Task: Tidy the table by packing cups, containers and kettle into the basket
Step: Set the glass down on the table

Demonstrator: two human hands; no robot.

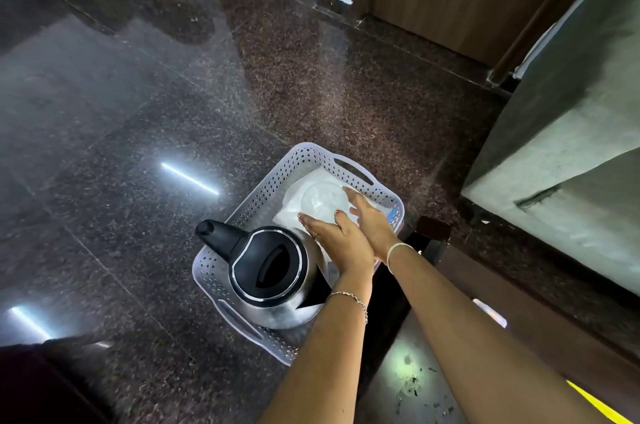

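The head view looks down to the lower middle of the frame, where the basket (pixel 304 155) stands on the dark speckled floor (pixel 138 112). The task seems close to its end. The kettle (pixel 273 271) already sits in the nearer half of the basket, and the containers (pixel 311 202) lie in the farther half. No cup can be made out. Only a small part of the counter (pixel 415 382) shows at lower right, so I cannot tell if something is left to pack.

The left hand (pixel 332 240) and the right hand (pixel 369 216) lie side by side on top of the containers. Their fingers are straight. The grip of each hand is flat and holds nothing; I judge they are pressing or settling the containers in place.

The basket is pale plastic, rectangular with rounded corners, with perforated walls and slot handles. The kettle has a round body of shiny steel, with a black plastic lid and spout. The containers are translucent white plastic with a round lid. The floor is polished stone and reflects lamps.
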